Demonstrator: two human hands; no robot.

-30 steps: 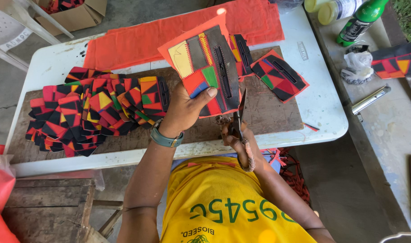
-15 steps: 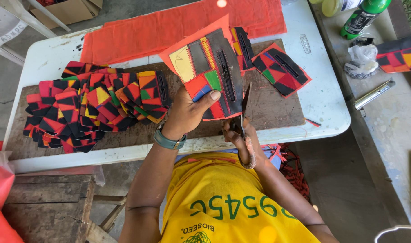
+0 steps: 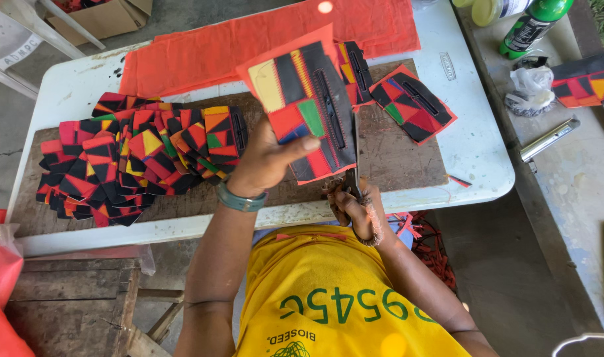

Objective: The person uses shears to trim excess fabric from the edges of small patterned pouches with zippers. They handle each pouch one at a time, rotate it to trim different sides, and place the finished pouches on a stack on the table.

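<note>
A white plastic table (image 3: 474, 165) with rounded corners fills most of the view, and a worn, rough brown board (image 3: 394, 155) lies flat across it. Along the far side of the board, smooth orange-red cloth sheets (image 3: 203, 56) are spread in overlapping layers, their far edge cut off by the frame. On the near left of the board sits a fanned heap of patchwork pieces (image 3: 130, 162), each a small stitched rectangle of black, red, orange and yellow patches. Held up over the middle of the board is a larger patchwork panel (image 3: 308, 109) on an orange backing, with a black zipper running down it. The left hand (image 3: 265, 162) pinches the panel's lower left edge, thumb closed across the front and fingers hidden behind. Two more zippered pieces (image 3: 411, 102) lie flat on the board past the panel, the nearer one partly hidden by it. The right hand (image 3: 355, 208) is closed through the handles of a pair of scissors (image 3: 351, 178), whose dark blades rise along the panel's right edge; how far apart the blades stand is hard to make out. On the grey ledge to the right stand a green bottle (image 3: 533, 26), a crumpled plastic bag (image 3: 530, 89) and a slim metal tool (image 3: 546, 139).
</note>
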